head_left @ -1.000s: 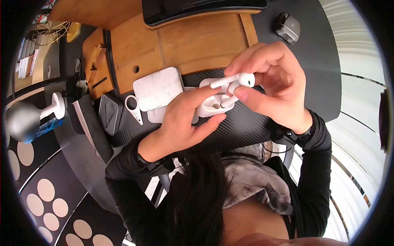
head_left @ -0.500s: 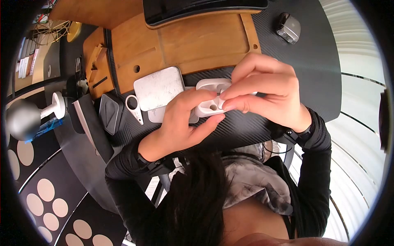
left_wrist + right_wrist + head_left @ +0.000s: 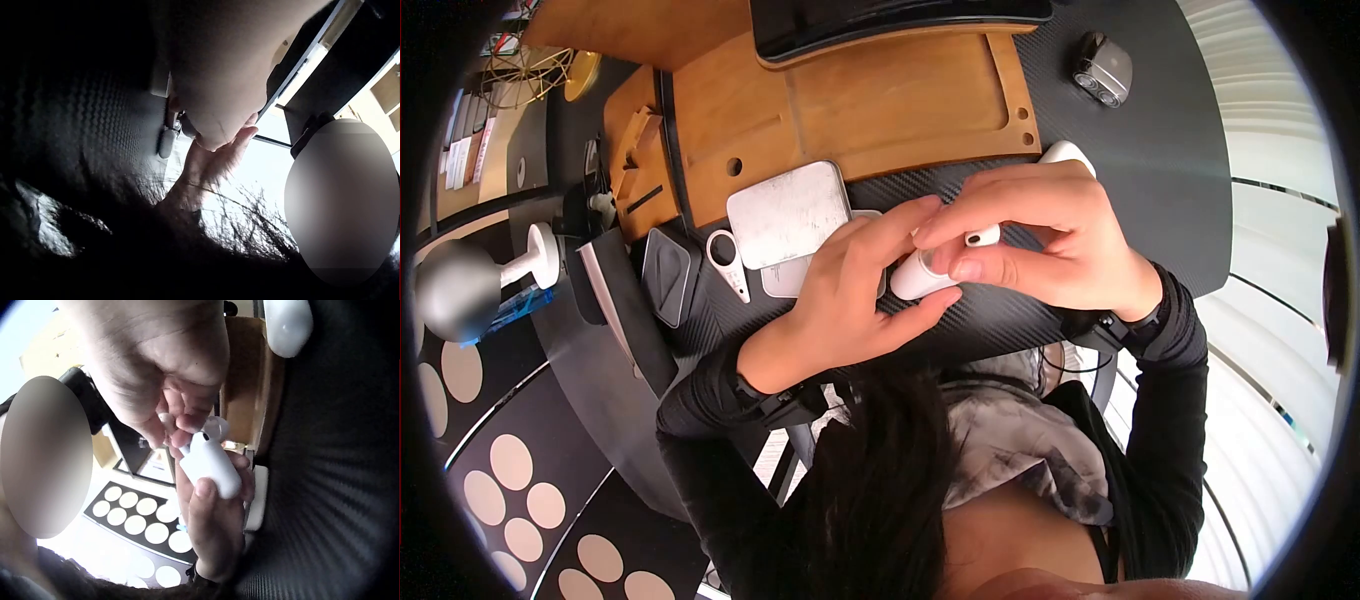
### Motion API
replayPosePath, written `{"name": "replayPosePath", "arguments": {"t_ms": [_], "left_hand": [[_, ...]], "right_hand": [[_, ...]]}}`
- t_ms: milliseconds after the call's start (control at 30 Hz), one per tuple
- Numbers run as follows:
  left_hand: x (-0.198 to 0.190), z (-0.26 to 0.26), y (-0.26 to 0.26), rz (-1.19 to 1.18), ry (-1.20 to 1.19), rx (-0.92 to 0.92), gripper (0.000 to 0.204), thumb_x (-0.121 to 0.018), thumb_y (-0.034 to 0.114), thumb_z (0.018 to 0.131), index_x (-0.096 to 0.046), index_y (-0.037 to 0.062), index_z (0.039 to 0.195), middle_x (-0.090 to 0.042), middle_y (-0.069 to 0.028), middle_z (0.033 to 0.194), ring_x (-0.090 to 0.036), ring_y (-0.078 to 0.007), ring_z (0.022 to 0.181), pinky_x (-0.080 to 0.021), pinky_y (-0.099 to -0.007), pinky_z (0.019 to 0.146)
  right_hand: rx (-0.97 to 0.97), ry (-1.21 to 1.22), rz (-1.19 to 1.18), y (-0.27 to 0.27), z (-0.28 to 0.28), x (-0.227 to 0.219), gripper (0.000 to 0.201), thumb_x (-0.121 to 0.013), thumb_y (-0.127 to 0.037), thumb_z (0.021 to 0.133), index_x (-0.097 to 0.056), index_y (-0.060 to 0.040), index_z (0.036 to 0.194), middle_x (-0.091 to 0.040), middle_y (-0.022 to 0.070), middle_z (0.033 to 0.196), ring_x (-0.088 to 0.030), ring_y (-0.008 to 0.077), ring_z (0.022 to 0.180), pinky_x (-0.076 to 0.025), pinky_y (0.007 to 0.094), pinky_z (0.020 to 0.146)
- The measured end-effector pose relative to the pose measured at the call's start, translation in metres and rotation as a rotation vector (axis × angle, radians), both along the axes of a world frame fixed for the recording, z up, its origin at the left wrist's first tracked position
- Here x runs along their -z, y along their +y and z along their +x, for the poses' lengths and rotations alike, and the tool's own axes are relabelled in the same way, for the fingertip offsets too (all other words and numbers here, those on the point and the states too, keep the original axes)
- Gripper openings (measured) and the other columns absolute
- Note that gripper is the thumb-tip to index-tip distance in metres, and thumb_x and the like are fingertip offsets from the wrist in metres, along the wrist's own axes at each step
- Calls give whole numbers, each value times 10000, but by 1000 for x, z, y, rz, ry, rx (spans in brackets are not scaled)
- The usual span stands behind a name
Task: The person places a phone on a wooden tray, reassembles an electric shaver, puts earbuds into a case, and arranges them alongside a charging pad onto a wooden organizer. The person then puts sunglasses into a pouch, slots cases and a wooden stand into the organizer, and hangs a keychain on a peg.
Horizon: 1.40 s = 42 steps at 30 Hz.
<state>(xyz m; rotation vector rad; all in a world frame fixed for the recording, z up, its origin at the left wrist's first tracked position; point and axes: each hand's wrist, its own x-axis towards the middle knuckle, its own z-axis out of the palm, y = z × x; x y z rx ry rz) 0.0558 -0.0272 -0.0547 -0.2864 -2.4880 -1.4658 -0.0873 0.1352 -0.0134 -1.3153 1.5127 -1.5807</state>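
Note:
My left hand [image 3: 830,290] grips a small white earbud case [image 3: 915,280], thumb on its near side and fingers over the far side. In the right wrist view the case [image 3: 212,469] has its lid [image 3: 217,428] up, and an earbud with a dark oval spot shows at its mouth. Close beside the case opening, my right hand [image 3: 1050,225] pinches a white earbud [image 3: 982,237] between thumb and fingers. Its rounded head sticks out from the fingers; the rest is hidden. The left wrist view is dark and shows mostly a forearm.
A scuffed silver tin [image 3: 788,215] and a white ring-headed tool [image 3: 726,262] lie left of the hands. Beyond are a brown desk organizer [image 3: 880,115], a white rounded object [image 3: 1068,156] and a dark grey device [image 3: 1103,70]. A black tray [image 3: 668,280] lies at the left.
My right hand has brought the earbud down from above the case to its opening. The case has tilted in my left hand, and the white rounded object at the back right has come into view.

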Motion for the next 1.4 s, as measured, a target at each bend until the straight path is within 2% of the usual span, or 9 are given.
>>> {"name": "replayPosePath", "arguments": {"t_ms": [133, 300, 467, 800, 867, 933, 1067, 1200, 1400], "left_hand": [[-1, -3, 0, -62, 51, 5, 709, -800, 136, 717, -418, -10, 1296, -605, -142, 1178, -636, -282, 819, -490, -380, 723], [-4, -2, 1, -97, 98, -25, 714, -798, 128, 718, -408, -20, 1298, -604, -154, 1169, -644, -296, 838, -497, -380, 738], [-1, 0, 1, 37, 89, -52, 724, -795, 108, 724, -380, -26, 1302, -597, -193, 1158, -649, -323, 922, -510, -385, 766], [-3, -1, 0, -45, 171, -75, 657, -787, 93, 725, -418, 14, 1261, -612, -184, 1120, -639, -324, 886, -502, -384, 741], [0, 5, -6, -83, 102, 62, 714, -746, -15, 741, -259, -11, 1263, -522, -254, 1171, -612, -272, 998, -484, -353, 832], [-3, -3, -7, -36, 95, 120, 603, -700, -46, 766, -287, 58, 1194, -556, -262, 1087, -618, -279, 937, -497, -359, 768], [-7, -7, -7, 38, 113, 160, 511, -631, -87, 805, -294, 116, 1130, -546, -281, 1079, -609, -301, 900, -507, -361, 741], [-12, -10, -4, 35, 130, 104, 470, -649, -42, 813, -377, 65, 1181, -561, -255, 1092, -602, -296, 929, -498, -358, 768], [-14, -12, -2, -35, 154, 54, 440, -671, 4, 806, -486, 15, 1206, -578, -216, 1110, -598, -294, 955, -481, -358, 815]], "right_hand": [[54, 36, 47, -1, 2, 0, 140, -716, -98, 818, -715, -53, 950, -659, 51, 731, -534, 99, 532, -393, 246, 478], [44, 328, -117, -4, -1, 3, 223, -703, -76, 801, -675, 7, 1007, -617, 88, 839, -553, 199, 672, -433, 296, 570], [-36, 319, -112, -2, 6, -2, 325, -663, 2, 794, -654, 51, 1116, -517, 116, 949, -489, 184, 721, -428, 278, 590], [83, 498, -124, -1, -9, -15, 273, -683, -45, 775, -669, 21, 1039, -601, 104, 921, -566, 221, 794, -460, 320, 669], [262, 422, -80, 6, -15, -17, 302, -701, -120, 748, -654, 18, 1013, -624, 136, 944, -592, 264, 841, -469, 352, 737], [232, 619, 113, 22, -38, -35, 301, -712, -94, 673, -635, 17, 942, -605, 145, 941, -589, 277, 863, -445, 360, 806], [6, 783, 425, 46, -59, -20, 406, -771, -48, 597, -616, -57, 971, -575, 63, 957, -596, 265, 911, -495, 367, 764], [30, 835, 572, 42, -52, -16, 470, -766, -30, 566, -565, -71, 989, -552, 53, 930, -591, 267, 888, -508, 401, 728], [99, 603, 520, 30, -51, -12, 168, -619, 21, 677, -552, -32, 822, -519, 95, 716, -587, 253, 645, -452, 352, 562]]}}
